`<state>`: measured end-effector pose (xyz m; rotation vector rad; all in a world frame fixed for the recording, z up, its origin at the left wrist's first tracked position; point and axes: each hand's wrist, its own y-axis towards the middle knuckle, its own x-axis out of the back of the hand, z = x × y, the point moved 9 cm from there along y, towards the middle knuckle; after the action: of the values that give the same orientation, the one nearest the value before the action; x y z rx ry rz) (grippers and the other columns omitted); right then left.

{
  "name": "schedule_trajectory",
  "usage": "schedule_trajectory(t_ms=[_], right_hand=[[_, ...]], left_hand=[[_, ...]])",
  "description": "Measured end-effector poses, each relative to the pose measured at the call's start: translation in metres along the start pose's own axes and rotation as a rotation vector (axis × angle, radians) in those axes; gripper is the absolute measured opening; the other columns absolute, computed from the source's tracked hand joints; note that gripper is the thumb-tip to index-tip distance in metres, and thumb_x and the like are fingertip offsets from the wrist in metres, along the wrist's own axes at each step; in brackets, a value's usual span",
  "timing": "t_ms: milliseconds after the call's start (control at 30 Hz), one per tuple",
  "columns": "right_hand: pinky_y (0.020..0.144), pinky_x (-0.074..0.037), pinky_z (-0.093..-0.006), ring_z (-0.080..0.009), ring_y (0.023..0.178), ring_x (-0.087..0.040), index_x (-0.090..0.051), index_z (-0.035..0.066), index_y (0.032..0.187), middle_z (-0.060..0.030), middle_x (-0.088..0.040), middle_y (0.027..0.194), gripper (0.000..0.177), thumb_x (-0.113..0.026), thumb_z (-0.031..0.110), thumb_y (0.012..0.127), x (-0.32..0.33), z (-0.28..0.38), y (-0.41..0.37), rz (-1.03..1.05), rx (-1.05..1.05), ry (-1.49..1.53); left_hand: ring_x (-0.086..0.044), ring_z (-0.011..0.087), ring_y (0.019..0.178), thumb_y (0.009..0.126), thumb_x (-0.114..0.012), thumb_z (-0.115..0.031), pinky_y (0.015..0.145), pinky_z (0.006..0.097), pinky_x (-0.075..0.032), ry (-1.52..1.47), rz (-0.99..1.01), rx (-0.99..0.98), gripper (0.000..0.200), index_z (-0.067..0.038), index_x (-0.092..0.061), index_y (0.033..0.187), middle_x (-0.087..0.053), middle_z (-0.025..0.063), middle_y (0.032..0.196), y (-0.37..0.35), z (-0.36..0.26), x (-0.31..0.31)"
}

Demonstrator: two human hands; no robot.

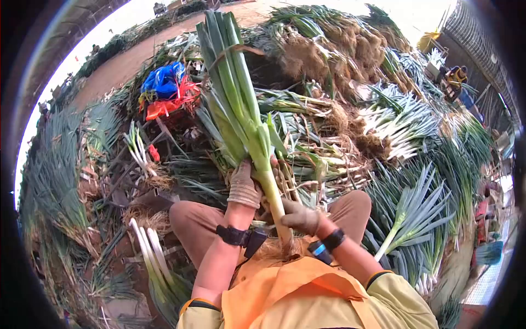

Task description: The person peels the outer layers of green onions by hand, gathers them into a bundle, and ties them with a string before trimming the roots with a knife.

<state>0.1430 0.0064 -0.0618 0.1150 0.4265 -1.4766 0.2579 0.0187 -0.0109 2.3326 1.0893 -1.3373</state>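
A large leek (270, 192) stands nearly upright before my chest, its broad green leaves pointing away and its root end near my orange apron (274, 279). My left hand (245, 183), in a pale knit glove, is closed round it where the leaves meet the shank. Lower down, my gloved right hand (301, 215) is slightly blurred, its fingers curled against the side of the pale shank. Part of those fingers is hidden behind the leek. Both wrists carry dark straps with small devices.
Trimmed white leeks (392, 123) lie in a pile at right; rooted leeks (329, 49) are heaped at the back. A few leeks (150, 249) rest by my left knee, one leek (402, 219) at right. Blue plastic (163, 78) and red plastic (172, 101) lie back left. Another person (456, 77) is far right.
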Motion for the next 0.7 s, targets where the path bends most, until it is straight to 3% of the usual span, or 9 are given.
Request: schedule_trajectory(t_ms=[133, 233, 300, 367, 433, 467, 567, 633, 700], right_hand=[[0.057, -0.046, -0.0249, -0.0123, 0.066, -0.054, -0.051, -0.002, 0.104, -0.0047, -0.056, 0.079, 0.037, -0.064, 0.015, 0.073, -0.011, -0.009, -0.013, -0.182, -0.113, 0.019], [0.059, -0.046, -0.0245, -0.0121, 0.066, -0.054, -0.053, -0.001, 0.100, -0.0045, -0.057, 0.080, 0.034, -0.064, 0.014, 0.072, 0.000, -0.009, -0.012, -0.203, -0.049, 0.100], [0.060, -0.046, -0.0243, -0.0120, 0.068, -0.054, -0.054, 0.000, 0.099, -0.0054, -0.057, 0.082, 0.033, -0.064, 0.016, 0.072, 0.005, -0.011, -0.012, -0.240, 0.016, -0.038], [0.062, -0.045, -0.0241, -0.0113, 0.068, -0.054, -0.055, 0.001, 0.096, -0.0053, -0.058, 0.082, 0.030, -0.064, 0.017, 0.072, 0.005, -0.012, -0.011, -0.257, -0.021, 0.031], [0.060, -0.045, -0.0240, -0.0108, 0.067, -0.053, -0.055, 0.001, 0.096, -0.0037, -0.057, 0.081, 0.029, -0.063, 0.017, 0.073, 0.008, -0.010, -0.013, -0.274, -0.184, -0.077], [0.051, -0.045, -0.0249, -0.0103, 0.058, -0.053, -0.052, 0.003, 0.094, -0.0034, -0.055, 0.071, 0.032, -0.065, 0.023, 0.073, 0.012, -0.016, -0.008, -0.275, -0.117, -0.027], [0.052, -0.045, -0.0247, -0.0103, 0.058, -0.053, -0.053, 0.003, 0.093, -0.0031, -0.055, 0.070, 0.031, -0.065, 0.023, 0.073, 0.006, -0.013, -0.007, -0.273, -0.061, -0.010], [0.052, -0.045, -0.0249, -0.0102, 0.058, -0.053, -0.053, 0.003, 0.092, -0.0029, -0.055, 0.071, 0.030, -0.065, 0.022, 0.072, 0.003, -0.023, 0.001, -0.242, -0.054, -0.077], [0.053, -0.045, -0.0249, -0.0103, 0.059, -0.053, -0.054, 0.003, 0.091, -0.0037, -0.056, 0.072, 0.030, -0.066, 0.022, 0.072, -0.003, -0.015, 0.004, -0.290, -0.025, -0.099]], left_hand=[[-0.059, 0.0265, 0.066, 0.084, -0.046, -0.019, 0.058, 0.0339, -0.051, 0.215, -0.106, 0.183, 0.028, 0.004, -0.052, 0.099, -0.059, 0.0153, 0.078, 0.030, 0.060, 0.111], [-0.059, 0.0271, 0.058, 0.082, -0.048, -0.022, 0.054, 0.0323, -0.051, 1.678, 0.119, 0.054, 0.029, 0.003, -0.055, 0.095, -0.060, 0.0127, 0.073, 0.000, 0.101, 0.174], [-0.059, 0.0285, 0.056, 0.078, -0.054, -0.028, 0.055, 0.0337, -0.049, 0.798, -0.089, 0.768, 0.035, 0.003, -0.054, 0.096, -0.061, 0.0168, 0.075, -0.067, 0.113, 0.157], [-0.059, 0.0350, 0.074, 0.072, -0.062, -0.027, 0.066, 0.0390, -0.047, 1.643, 0.232, 0.164, 0.048, 0.005, -0.046, 0.105, -0.058, 0.0239, 0.079, -0.028, 0.066, 0.142], [-0.054, 0.0398, 0.087, 0.071, -0.063, -0.030, 0.073, 0.0388, -0.046, 1.991, -0.119, -0.136, 0.063, -0.001, -0.035, 0.120, -0.055, 0.0273, 0.094, -0.019, 0.006, 0.112], [-0.055, 0.0361, 0.088, 0.073, -0.061, -0.029, 0.073, 0.0371, -0.046, 1.984, -0.165, -0.235, 0.061, -0.002, -0.036, 0.121, -0.055, 0.0256, 0.096, -0.010, -0.013, 0.097], [-0.058, 0.0217, 0.084, 0.079, -0.056, -0.040, 0.072, 0.0323, -0.049, 0.438, -0.127, 0.236, 0.053, -0.003, -0.045, 0.115, -0.059, 0.0115, 0.091, 0.009, -0.005, 0.075], [-0.059, 0.0227, 0.082, 0.077, -0.058, -0.041, 0.070, 0.0333, -0.050, 0.293, 0.256, 0.064, 0.048, -0.003, -0.052, 0.104, -0.059, 0.0125, 0.090, 0.010, -0.018, 0.000], [-0.060, 0.0188, 0.076, 0.074, -0.060, -0.043, 0.069, 0.0281, -0.049, 0.338, 0.274, 0.091, 0.049, -0.001, -0.051, 0.099, -0.060, 0.0106, 0.089, 0.022, -0.017, -0.013]])
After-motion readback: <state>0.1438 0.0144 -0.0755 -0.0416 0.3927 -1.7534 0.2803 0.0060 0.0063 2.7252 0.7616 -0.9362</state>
